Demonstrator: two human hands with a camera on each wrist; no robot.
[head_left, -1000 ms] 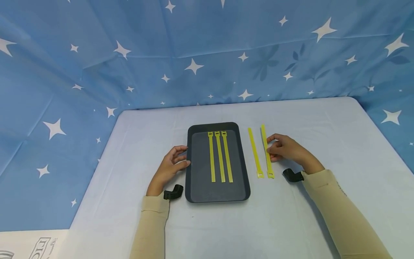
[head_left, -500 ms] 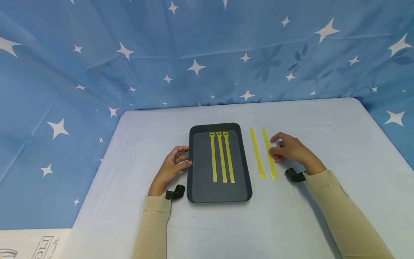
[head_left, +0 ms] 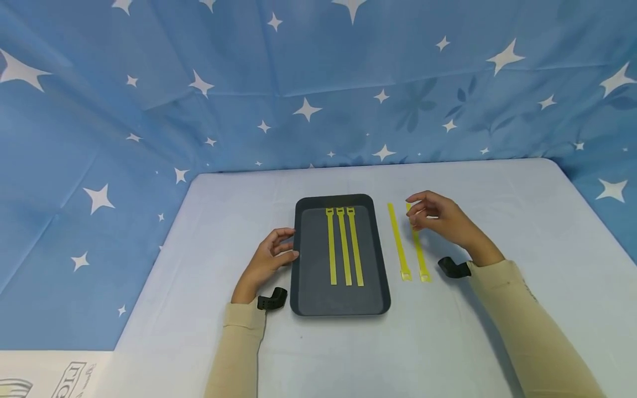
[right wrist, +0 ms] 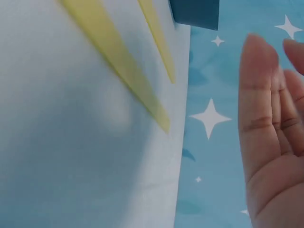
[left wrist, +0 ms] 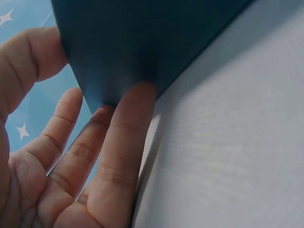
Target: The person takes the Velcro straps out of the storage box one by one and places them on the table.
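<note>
Three yellow cable straps (head_left: 344, 246) lie side by side in the dark grey tray (head_left: 340, 304), their slotted heads at the far end. Right of the tray, a yellow strap (head_left: 398, 241) and another yellow strap (head_left: 419, 257) lie on the table with heads toward the near side. My right hand (head_left: 440, 216) hovers over the far part of the outer strap, fingers loosely bent and holding nothing; the right wrist view shows it apart from both. My left hand (head_left: 266, 258) rests its fingertips (left wrist: 137, 102) and thumb against the tray's left side wall.
A white cloth covers the table (head_left: 448, 342). Behind it hangs a blue star-patterned curtain (head_left: 239, 94), which also runs along the left side. A printed white sheet (head_left: 50, 376) shows at the lower left.
My right hand has let go of the outer strap, which now lies flat, and has lifted toward its far end. My left hand stays at the tray. The head view has tilted slightly up.
</note>
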